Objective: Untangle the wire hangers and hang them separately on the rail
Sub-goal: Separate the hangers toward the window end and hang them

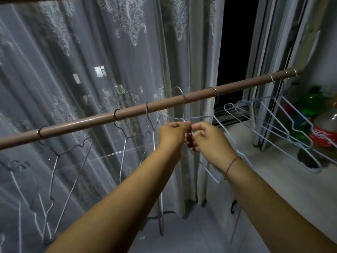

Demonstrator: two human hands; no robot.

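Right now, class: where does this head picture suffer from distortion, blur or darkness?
Head view: the rail bows from wide-angle distortion; the hangers at lower left are motion-smeared; the window gap is pure black; both hands stay evenly lit and fairly sharp.

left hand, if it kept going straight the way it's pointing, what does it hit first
Probably the brown rail, just above and beyond the left hand; after that the lace curtain. Depth is hard to judge here.

Both forearms are bare, with no sleeves showing. A thin reddish-brown string bracelet (232,164) circles the wrist just behind the right hand (209,137). The left hand (171,134) wears nothing.
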